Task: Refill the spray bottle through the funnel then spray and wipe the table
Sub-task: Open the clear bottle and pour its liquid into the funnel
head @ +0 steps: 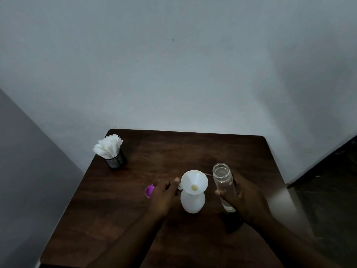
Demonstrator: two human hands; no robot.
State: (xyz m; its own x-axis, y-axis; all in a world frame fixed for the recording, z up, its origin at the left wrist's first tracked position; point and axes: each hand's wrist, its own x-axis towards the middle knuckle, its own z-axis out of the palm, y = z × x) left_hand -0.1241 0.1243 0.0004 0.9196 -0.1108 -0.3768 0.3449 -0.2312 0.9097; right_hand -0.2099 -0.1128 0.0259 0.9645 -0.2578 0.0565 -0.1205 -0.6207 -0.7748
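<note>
Grip status: right grip (241, 196) wrapped round clear bottle (224, 182), held upright, mouth open; pour not yet begun.

Contents clear, level hard to read; cannot tell whether its base rests on the tabletop (173, 151). Funnel (194, 181) sits in the neck of the white spray bottle (192, 202), which stands just left of the clear bottle, apart from it. Both long axes vertical. Judgement: the pour turns on carrying the open mouth leftward and tipping it over the funnel bowl; right grip is the nearer. Left grip (164, 196) lies on the spray bottle's other side, fingers relaxed, apparently holding nothing, placed to steady it. Purple cap (148, 191) just beside that hand. Tissues in mesh holder (116, 161) at far left corner.
</note>
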